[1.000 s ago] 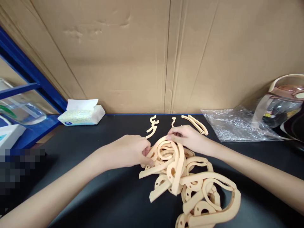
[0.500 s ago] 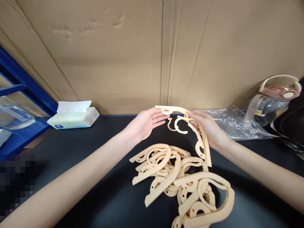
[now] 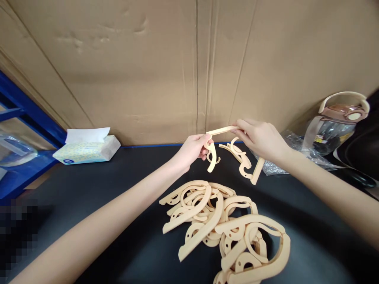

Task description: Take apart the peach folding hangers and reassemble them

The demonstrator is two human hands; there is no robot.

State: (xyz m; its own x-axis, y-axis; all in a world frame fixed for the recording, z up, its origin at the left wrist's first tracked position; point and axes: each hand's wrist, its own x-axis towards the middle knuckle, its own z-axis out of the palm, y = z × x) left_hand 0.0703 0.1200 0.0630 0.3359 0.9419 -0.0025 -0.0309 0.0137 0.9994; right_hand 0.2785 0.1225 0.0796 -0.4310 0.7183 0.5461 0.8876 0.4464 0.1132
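Note:
A beige folding clothes hanger (image 3: 222, 130) is held between my two hands above the back of the table. My left hand (image 3: 192, 152) is closed, its thumb and fingers pinching the hanger's left end. My right hand (image 3: 260, 136) grips it from above near the middle, partly hiding it. An arm's end (image 3: 257, 172) shows below my right hand. Beneath the hands lie other beige hanger parts (image 3: 233, 154); I cannot tell which of these belong to the held hanger. Nearer me, several folded hangers (image 3: 204, 228) lie heaped on the black table.
A tissue pack (image 3: 85, 152) lies at the back left beside a blue metal frame (image 3: 38, 114). Clear plastic wrapping (image 3: 272, 167) and a drinking bottle (image 3: 337, 126) are at the right. Brown cardboard (image 3: 133, 71) stands behind the table (image 3: 118, 225).
My left hand has moved right and closed on the hanger's end. My right hand has turned over the top of the hanger, which is now tilted differently. The heap is unchanged.

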